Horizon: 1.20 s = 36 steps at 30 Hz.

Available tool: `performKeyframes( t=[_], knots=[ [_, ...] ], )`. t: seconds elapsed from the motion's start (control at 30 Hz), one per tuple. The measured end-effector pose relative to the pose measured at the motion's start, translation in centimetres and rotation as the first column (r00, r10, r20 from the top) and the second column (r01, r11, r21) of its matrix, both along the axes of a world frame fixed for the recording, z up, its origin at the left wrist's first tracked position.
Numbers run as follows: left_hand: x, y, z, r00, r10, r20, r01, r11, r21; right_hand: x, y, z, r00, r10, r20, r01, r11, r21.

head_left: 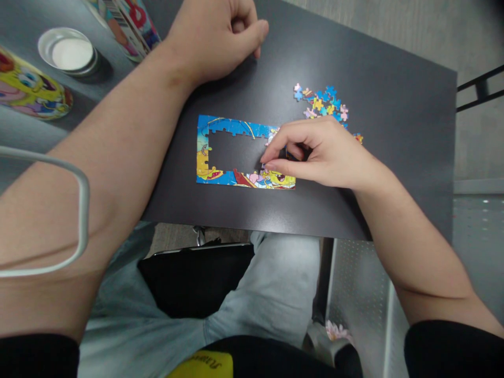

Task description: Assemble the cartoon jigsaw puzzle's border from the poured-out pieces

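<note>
A jigsaw puzzle frame (228, 177) lies on the dark table, its blue and yellow border pieces joined around an open middle. My right hand (318, 152) reaches over the frame's right side, thumb and forefinger pinched on a small puzzle piece (262, 167) at the inner edge; the fingers mostly cover it. Beyond that hand lies a loose pile of puzzle pieces (325, 102), partly hidden by it. My left hand (222, 39) rests near the far left of the table, fingers curled in and nothing seen in them.
On the grey surface at left stand a round metal tin (69, 51), a cartoon-printed can (33, 86) and another printed container (126, 26). A pale curved bar (83, 210) crosses the view over my left forearm. The dark table (401, 131) ends close to my lap.
</note>
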State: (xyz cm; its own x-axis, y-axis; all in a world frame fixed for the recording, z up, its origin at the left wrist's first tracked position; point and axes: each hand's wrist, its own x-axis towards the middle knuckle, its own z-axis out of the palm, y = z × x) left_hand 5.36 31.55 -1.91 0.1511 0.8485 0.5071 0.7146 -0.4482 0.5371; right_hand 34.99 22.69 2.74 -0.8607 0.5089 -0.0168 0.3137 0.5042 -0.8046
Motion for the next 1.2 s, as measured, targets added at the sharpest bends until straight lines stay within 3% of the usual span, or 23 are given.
performKeyframes(
  t=[0.23, 0.73, 1.0, 1.2],
  knots=[
    [-0.1, 0.3, 0.0, 1.0, -0.009, -0.012, 0.009, 1.0, -0.003, 0.2, 0.3, -0.7, 0.99, 0.061, -0.128, -0.048, 0.994, 0.097],
    [0.2, 0.1, 0.3, 0.996, -0.012, 0.091, 0.017, 0.999, -0.051, 0.3, 0.6, -0.8, 0.997, 0.043, -0.061, -0.039, 0.997, 0.068],
    [0.6, 0.1, 0.1, 0.994, 0.015, 0.11, -0.012, 0.999, -0.032, 0.5, 0.9, -1.2, 0.997, 0.039, -0.072, -0.026, 0.985, 0.17],
    [0.6, 0.0, 0.6, 0.997, 0.03, 0.072, -0.024, 0.996, -0.088, 0.5, 0.8, -0.7, 1.0, 0.007, -0.028, -0.005, 0.997, 0.082]
  ],
)
